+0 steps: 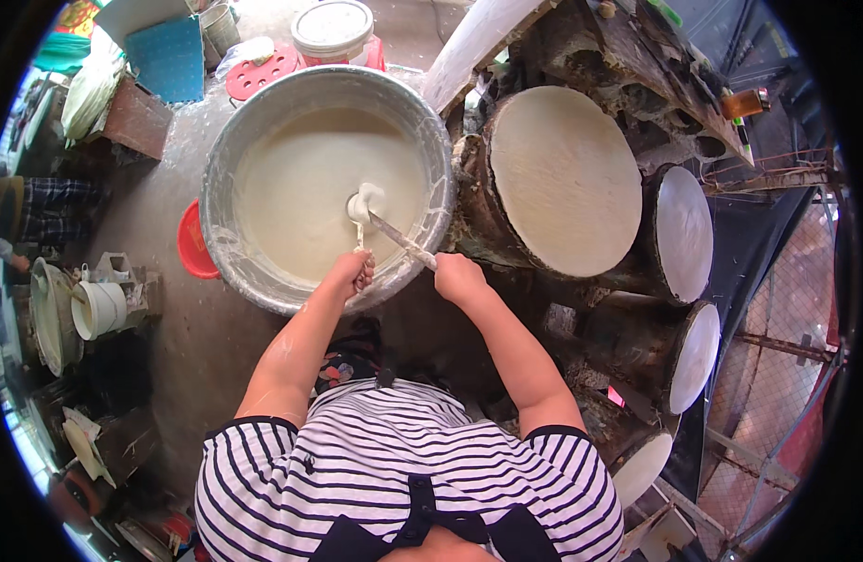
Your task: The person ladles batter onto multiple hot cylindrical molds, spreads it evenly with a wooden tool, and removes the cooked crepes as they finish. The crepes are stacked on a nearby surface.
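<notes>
In front of me stands a large round metal basin (227,169), holding a pale, creamy liquid (300,178) like thin batter. My left hand (350,273) is closed round the handle of a ladle (368,199) coated in the same liquid; its round head is over the basin, right of the middle. Closed on a long, batter-smeared stick (398,239), my right hand (457,278) is at the basin's near right rim. The stick slants up and left across the rim, its far tip meeting or overlapping the ladle's head; I cannot tell whether they touch.
Right of the basin is a big drum topped by a round pale surface (562,183). Smaller round-topped drums (684,234) line the right side. A red bowl (196,245) sits left of the basin, a lidded white bucket (332,30) behind it. Farther left is a white pail (100,309).
</notes>
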Demonstrator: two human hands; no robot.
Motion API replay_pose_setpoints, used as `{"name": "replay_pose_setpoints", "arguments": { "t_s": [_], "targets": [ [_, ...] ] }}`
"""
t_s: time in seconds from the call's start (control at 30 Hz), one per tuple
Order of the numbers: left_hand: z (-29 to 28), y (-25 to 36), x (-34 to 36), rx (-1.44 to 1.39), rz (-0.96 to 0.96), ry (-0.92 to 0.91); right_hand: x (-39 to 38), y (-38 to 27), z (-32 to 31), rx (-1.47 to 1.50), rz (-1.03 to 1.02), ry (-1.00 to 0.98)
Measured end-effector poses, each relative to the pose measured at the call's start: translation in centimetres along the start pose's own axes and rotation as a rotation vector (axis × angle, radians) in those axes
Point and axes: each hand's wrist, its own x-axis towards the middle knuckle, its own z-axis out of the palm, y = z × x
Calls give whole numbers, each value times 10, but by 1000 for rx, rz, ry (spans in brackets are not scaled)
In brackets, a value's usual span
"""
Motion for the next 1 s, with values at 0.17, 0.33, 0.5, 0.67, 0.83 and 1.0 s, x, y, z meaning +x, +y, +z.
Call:
{"name": "replay_pose_setpoints", "arguments": {
  "t_s": [0.17,0.33,0.5,0.67,0.83,1.0],
  "targets": [
    [28,5,-62,-533,58,-298,-48,24,-35,-11,-160,128],
    [69,25,-177,-583,372,-365,-106,33,-128,-45,-366,295],
    [120,43,-342,-211,827,-114,-193,15,-232,-158,-594,732],
    [119,29,-381,-184,915,-47,-177,51,-202,-178,-767,1217],
    [60,6,-320,-389,443,-140,-139,105,-101,-99,-653,1075],
    [85,-16,-316,-285,135,-353,-167,123,-21,815,-394,1145]
  ]
}}
